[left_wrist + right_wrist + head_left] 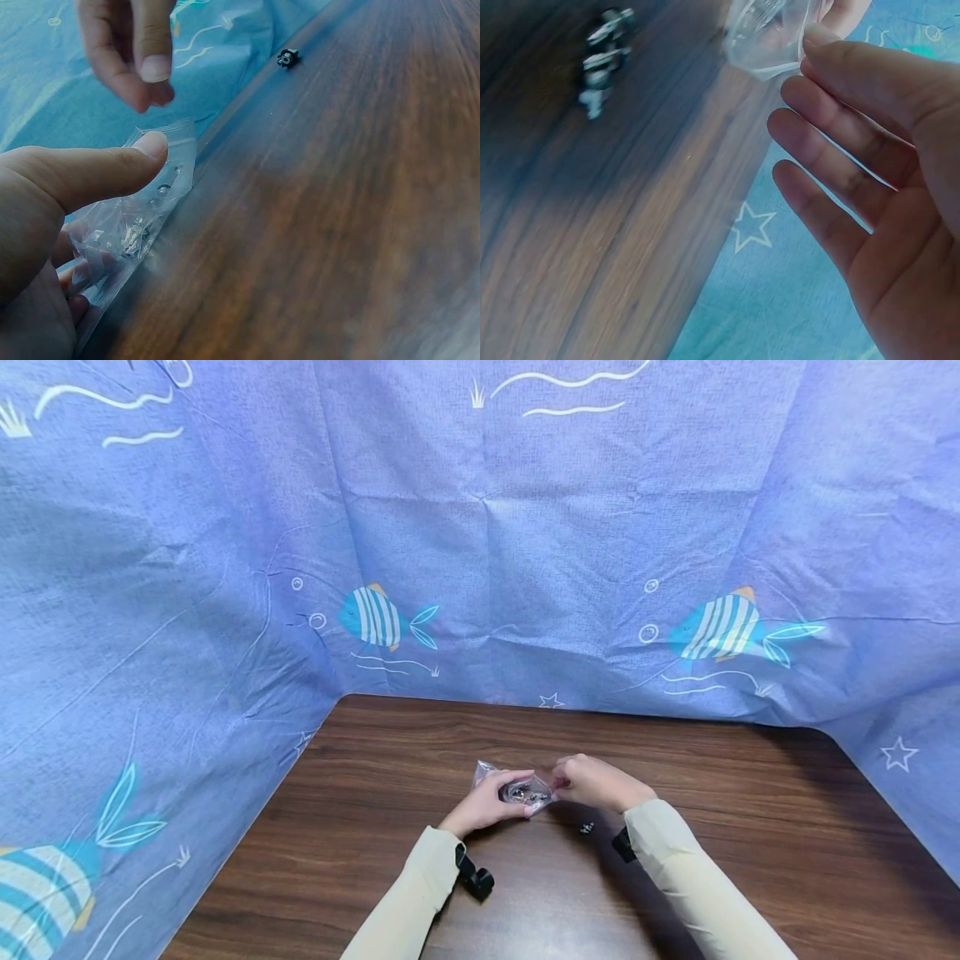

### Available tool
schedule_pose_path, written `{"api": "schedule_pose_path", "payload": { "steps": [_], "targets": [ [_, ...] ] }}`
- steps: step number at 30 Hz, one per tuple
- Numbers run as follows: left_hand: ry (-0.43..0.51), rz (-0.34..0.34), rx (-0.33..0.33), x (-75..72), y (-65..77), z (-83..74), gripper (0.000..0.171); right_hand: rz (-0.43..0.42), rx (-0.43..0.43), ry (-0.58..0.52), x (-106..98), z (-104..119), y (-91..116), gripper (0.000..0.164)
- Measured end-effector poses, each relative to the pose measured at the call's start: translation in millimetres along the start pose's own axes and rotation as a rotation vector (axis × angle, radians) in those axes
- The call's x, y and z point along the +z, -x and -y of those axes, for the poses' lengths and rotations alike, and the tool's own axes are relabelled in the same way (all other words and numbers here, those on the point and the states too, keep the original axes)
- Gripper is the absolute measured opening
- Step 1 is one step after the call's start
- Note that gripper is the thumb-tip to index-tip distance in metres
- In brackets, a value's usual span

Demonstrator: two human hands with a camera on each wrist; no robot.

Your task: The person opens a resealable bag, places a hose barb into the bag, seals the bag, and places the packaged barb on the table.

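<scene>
My left hand (487,804) grips a clear plastic zip bag (184,142) between its thumb and fingers. Small shiny metal pieces (136,238) lie inside the bag. My right hand (596,782) is at the bag's right side. In the left wrist view, its fingertips (155,69) hang just above the bag's top edge, with a gap between. The right wrist view has its thumb and forefinger overlapping the bag's rim, the other fingers loosely extended. On the table near the right hand lies a small cluster of black and silver parts (604,60).
The brown wood-grain table (390,760) reaches back to a blue fabric curtain (555,577) printed with fish, which also hangs along the left and right. Black straps (475,875) are worn at both wrists, below light sleeves (690,868).
</scene>
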State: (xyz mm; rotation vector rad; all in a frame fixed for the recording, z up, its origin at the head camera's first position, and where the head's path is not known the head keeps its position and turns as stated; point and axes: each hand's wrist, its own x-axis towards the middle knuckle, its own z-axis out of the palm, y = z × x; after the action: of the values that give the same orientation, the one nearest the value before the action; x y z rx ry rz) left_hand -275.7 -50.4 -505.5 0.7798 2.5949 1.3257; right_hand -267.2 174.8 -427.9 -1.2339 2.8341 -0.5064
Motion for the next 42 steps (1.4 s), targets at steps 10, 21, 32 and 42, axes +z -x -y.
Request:
{"api": "schedule_pose_path", "payload": {
  "steps": [10, 21, 32, 42],
  "targets": [
    [0.010, -0.007, 0.034, -1.7, 0.7, 1.2, 0.060, 0.060, 0.021, -0.040, 0.2, -11.0, 17.0, 0.007],
    [0.012, 0.007, 0.021, -1.0, 0.2, 0.8, 0.060, 0.130, 0.050, -0.068, -0.4, -17.3, 34.5, 0.009],
    [0.006, 0.020, 0.001, -1.4, 1.2, -1.0, 0.060, 0.144, 0.030, -0.108, 3.7, -19.0, 45.1, 0.013],
    [-0.008, 0.014, 0.010, -1.5, 1.0, -1.6, 0.059, 0.126, -0.003, -0.065, 5.5, -18.8, 49.1, 0.013]
  ]
}}
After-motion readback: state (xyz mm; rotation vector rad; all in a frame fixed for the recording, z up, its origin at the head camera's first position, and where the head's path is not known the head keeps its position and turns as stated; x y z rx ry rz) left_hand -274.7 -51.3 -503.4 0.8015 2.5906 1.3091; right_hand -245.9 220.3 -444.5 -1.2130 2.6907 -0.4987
